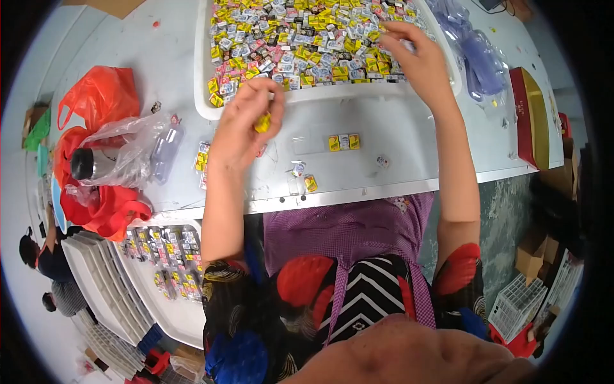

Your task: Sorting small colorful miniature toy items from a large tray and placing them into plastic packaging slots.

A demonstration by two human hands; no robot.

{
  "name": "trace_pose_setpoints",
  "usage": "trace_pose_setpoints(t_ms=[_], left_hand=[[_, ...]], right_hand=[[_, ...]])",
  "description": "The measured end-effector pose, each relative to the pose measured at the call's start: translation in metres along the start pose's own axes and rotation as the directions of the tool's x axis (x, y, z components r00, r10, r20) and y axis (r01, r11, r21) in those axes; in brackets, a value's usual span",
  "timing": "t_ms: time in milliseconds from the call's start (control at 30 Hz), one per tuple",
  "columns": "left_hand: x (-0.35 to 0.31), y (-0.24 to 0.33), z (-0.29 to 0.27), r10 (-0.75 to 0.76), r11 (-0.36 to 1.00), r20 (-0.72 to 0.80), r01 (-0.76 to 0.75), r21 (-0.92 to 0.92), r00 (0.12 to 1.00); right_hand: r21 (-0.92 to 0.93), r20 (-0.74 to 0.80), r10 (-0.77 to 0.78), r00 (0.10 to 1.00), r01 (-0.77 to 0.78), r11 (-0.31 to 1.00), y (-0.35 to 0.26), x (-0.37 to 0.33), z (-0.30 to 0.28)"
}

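Observation:
A white tray [203, 96] heaped with tiny boxes [300, 48] in yellow, white, pink and black fills the far middle of the table. My left hand [246, 118] is over the table by the tray's near left corner, fingers curled around a small yellow box [262, 123]. Over the tray's right side reaches my right hand [412, 57], thumb and forefinger apart just above the pile. Between my forearms lies a clear plastic case [308, 145], with a row of three small boxes [344, 142] at its right end. Closer to the edge sits a loose yellow box [310, 183].
Red plastic bags [102, 96] and a dark-lidded bottle [96, 164] are at the left. Clear plastic containers [483, 61] and a red-and-gold box [531, 118] stand right. Below left, another white tray [163, 313] holds filled cases. People are at far left.

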State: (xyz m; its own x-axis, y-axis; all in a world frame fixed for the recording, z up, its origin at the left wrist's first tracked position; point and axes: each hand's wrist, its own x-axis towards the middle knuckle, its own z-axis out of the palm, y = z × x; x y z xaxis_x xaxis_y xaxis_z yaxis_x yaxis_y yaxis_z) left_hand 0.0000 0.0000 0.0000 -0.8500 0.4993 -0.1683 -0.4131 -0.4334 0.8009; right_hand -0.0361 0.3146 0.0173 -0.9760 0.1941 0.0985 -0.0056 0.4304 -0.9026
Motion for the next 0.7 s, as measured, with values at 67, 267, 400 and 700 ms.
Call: trace_pose_setpoints(t_ms=[67,267,400,700], left_hand=[[0.012,0.021,-0.003,0.099,0.99,0.101,-0.108,0.089,0.99],[0.068,0.042,-0.015,0.318,0.023,-0.122,0.121,0.992,0.94],[0.099,0.047,-0.05,0.217,-0.262,-0.119,0.175,0.949,0.969],[0.106,0.052,-0.023,0.298,-0.302,0.049,0.046,0.952,0.953]], right_hand=[[-0.142,0.182,-0.251,0.951,0.278,0.95,-0.009,0.013,0.024],[-0.263,0.611,-0.521,0.596,0.774,0.576,-0.032,0.039,0.117],[-0.383,0.742,-0.369,0.559,0.807,0.45,-0.042,0.049,0.141],[-0.395,0.783,-0.234,0.576,0.751,0.528,-0.058,0.056,0.13]])
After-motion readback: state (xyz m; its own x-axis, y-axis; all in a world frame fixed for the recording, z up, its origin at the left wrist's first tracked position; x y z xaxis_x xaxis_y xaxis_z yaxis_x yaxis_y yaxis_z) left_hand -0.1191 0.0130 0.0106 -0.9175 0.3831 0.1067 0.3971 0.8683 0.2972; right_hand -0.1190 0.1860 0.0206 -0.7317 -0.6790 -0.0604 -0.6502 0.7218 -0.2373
